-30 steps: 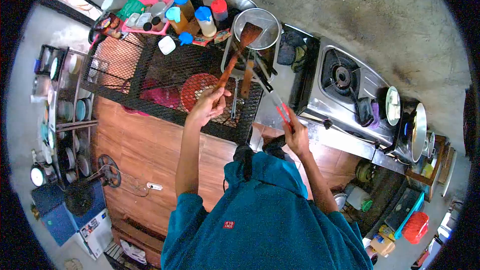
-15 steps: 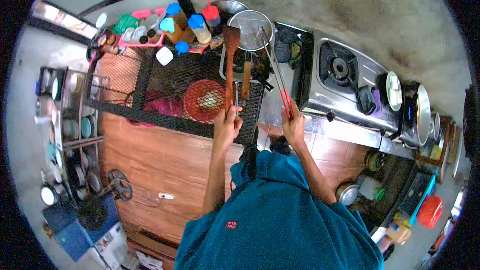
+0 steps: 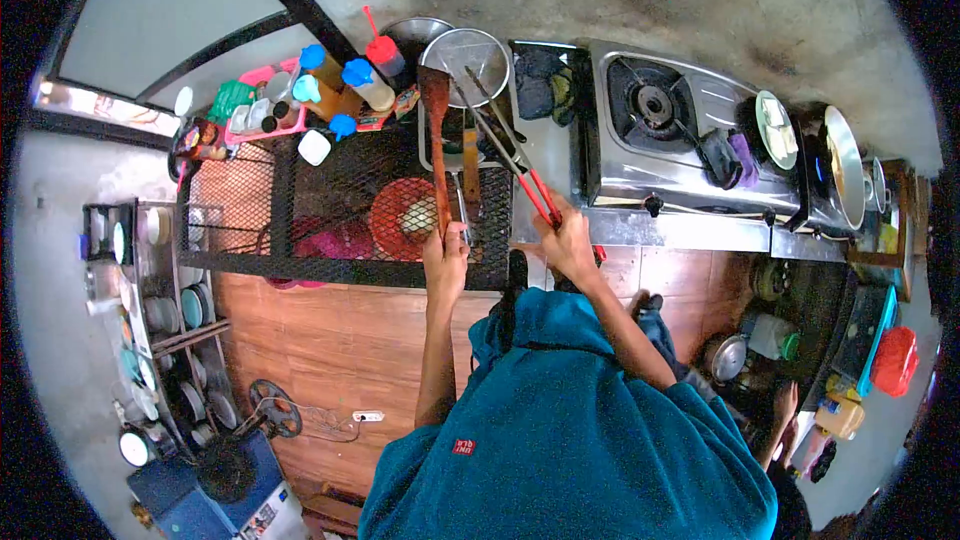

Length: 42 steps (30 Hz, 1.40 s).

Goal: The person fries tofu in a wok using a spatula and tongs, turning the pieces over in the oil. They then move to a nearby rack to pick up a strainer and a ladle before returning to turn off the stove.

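Note:
My left hand (image 3: 446, 262) is closed around the handle of a brown wooden spatula (image 3: 436, 120), held upright with its flat blade pointing away from me. In my right hand (image 3: 568, 244) are metal tongs (image 3: 503, 143) with red grips. Their tips are slightly apart and overlap a round mesh strainer (image 3: 480, 50). Below the strainer is a metal tray (image 3: 424, 143) holding a utensil with a wooden handle (image 3: 471, 175). A thin metal handle (image 3: 460, 202) shows right beside the spatula, near my left fingers.
On the black mesh rack (image 3: 330, 160) stand bottles with blue caps (image 3: 368, 83), a pink basket (image 3: 262, 130) and a red strainer basket (image 3: 388, 217). A gas stove (image 3: 655, 165) is at right, with a pan (image 3: 845, 168) beyond. Another person's arm (image 3: 786, 410) shows at lower right.
The view has shifted and turned slightly. My right hand and the tongs have moved closer to the spatula, the tongs tilting further left. Another person has come into view at lower right.

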Motion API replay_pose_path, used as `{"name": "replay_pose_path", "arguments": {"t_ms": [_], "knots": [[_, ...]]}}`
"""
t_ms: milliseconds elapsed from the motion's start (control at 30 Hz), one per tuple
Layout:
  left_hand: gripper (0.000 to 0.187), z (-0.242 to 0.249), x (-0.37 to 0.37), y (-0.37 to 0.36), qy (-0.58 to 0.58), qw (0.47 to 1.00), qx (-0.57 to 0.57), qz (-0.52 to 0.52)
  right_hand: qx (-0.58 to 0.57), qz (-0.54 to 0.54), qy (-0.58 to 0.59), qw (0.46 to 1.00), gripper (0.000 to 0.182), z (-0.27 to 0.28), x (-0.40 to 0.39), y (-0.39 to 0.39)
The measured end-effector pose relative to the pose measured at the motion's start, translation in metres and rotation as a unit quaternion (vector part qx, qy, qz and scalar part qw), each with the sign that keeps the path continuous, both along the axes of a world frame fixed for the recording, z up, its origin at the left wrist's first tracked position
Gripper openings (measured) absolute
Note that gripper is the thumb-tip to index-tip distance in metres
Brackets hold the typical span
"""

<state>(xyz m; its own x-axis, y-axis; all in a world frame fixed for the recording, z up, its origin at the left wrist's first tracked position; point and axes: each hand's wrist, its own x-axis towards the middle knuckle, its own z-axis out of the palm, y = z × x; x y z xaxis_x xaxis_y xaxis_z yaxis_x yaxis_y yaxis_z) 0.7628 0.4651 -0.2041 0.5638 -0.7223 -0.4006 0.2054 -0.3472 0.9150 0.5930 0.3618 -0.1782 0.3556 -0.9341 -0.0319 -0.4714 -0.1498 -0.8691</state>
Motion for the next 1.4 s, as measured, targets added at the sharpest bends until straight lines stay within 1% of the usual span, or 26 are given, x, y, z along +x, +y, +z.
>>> {"name": "replay_pose_path", "arguments": {"t_ms": [67,133,167,267,333,367,433,467,533,567,633,733,767,833,933,967,1033,1067,1100,1133,1167,1200,1233,1267,1333,1400], "knots": [[0.035,0.002,-0.001,0.0,0.002,1.0,-0.003,-0.002,-0.023,0.001,-0.008,1.0,0.042,-0.002,-0.002,0.001],[0.036,0.005,-0.004,0.001,0.009,1.0,-0.008,0.007,0.104,-0.021,0.034,0.994,0.046,0.005,-0.003,0.002],[0.036,0.006,-0.005,0.002,0.009,1.0,-0.007,0.007,0.106,-0.021,0.035,0.994,0.046,0.007,-0.004,0.002],[0.033,0.009,-0.008,0.004,0.028,0.999,-0.001,0.018,0.061,-0.016,-0.004,0.998,0.051,0.001,-0.008,0.001],[0.032,0.008,-0.009,0.004,0.038,0.999,-0.002,0.017,-0.05,-0.009,-0.036,0.998,0.05,-0.016,-0.007,0.001],[0.032,0.006,-0.009,0.005,0.038,0.999,-0.002,0.016,-0.05,-0.01,-0.036,0.998,0.05,-0.022,-0.009,0.002],[0.032,-0.001,-0.01,0.008,0.014,0.999,-0.023,0.03,0.012,-0.018,-0.031,0.999,0.048,-0.015,-0.007,0.005],[0.032,-0.003,-0.009,0.009,0.013,0.999,-0.024,0.03,0.011,-0.018,-0.032,0.999,0.048,-0.012,-0.007,0.005],[0.033,-0.005,-0.007,0.012,-0.02,1.0,0.004,0.022,0.107,-0.007,0.001,0.994,0.045,-0.009,-0.007,0.006],[0.033,-0.005,-0.006,0.013,-0.021,0.999,0.003,0.024,0.106,-0.005,0.001,0.994,0.045,-0.018,-0.007,0.007],[0.033,-0.005,-0.003,0.015,-0.04,0.999,0.008,0.003,0.143,-0.001,-0.159,0.977,0.041,-0.039,-0.005,0.007],[0.03,-0.015,0.0,0.018,-0.105,0.994,-0.005,0.001,0.187,-0.015,-0.188,0.964,0.038,-0.036,-0.001,0.01],[0.03,-0.018,0.003,0.02,-0.104,0.995,-0.005,0.002,0.187,-0.014,-0.188,0.964,0.038,-0.032,-0.002,0.01],[0.027,-0.013,0.011,0.023,-0.139,0.987,0.004,-0.078,0.189,-0.003,-0.133,0.973,0.036,-0.016,-0.003,0.009],[0.037,0.0,0.019,0.025,-0.192,0.977,0.019,-0.091,0.137,0.011,-0.154,0.978,0.034,-0.025,-0.007,0.007],[0.034,-0.01,0.025,0.027,-0.196,0.978,0.02,-0.076,0.137,0.013,-0.154,0.978,0.034,-0.028,-0.008,0.007],[0.033,-0.008,0.033,0.026,-0.198,0.977,0.03,-0.075,0.061,0.033,-0.157,0.985,0.034,-0.028,-0.009,0.008],[0.032,-0.007,0.037,0.026,-0.2,0.976,0.04,-0.076,0.061,0.032,-0.156,0.985,0.034,-0.028,-0.011,0.01],[0.031,-0.004,0.042,0.028,-0.215,0.968,0.084,-0.093,0.109,0.028,-0.143,0.983,0.034,-0.023,-0.012,0.013],[0.031,-0.008,0.048,0.031,-0.215,0.968,0.081,-0.098,0.156,0.023,-0.13,0.979,0.034,-0.019,-0.014,0.014],[0.032,-0.016,0.053,0.035,-0.241,0.963,0.076,-0.096,0.152,0.017,-0.13,0.98,0.034,-0.027,-0.013,0.016],[0.033,-0.02,0.053,0.037,-0.267,0.956,0.071,-0.098,0.166,0.008,-0.193,0.967,0.033,-0.041,-0.01,0.019],[0.032,-0.007,0.048,0.036,-0.224,0.97,0.058,-0.073,0.176,-0.004,-0.256,0.951,0.033,-0.042,-0.008,0.021],[0.032,0.001,0.042,0.035,-0.22,0.97,0.052,-0.088,0.17,-0.019,-0.254,0.952,0.033,-0.042,-0.012,0.023],[0.032,0.009,0.035,0.038,-0.124,0.99,0.047,-0.043,0.115,0.017,-0.091,0.989,0.038,-0.028,-0.016,0.021],[0.029,0.002,0.032,0.039,-0.107,0.993,0.008,-0.057,0.156,0.006,-0.108,0.982,0.043,-0.031,-0.017,0.02]]}}
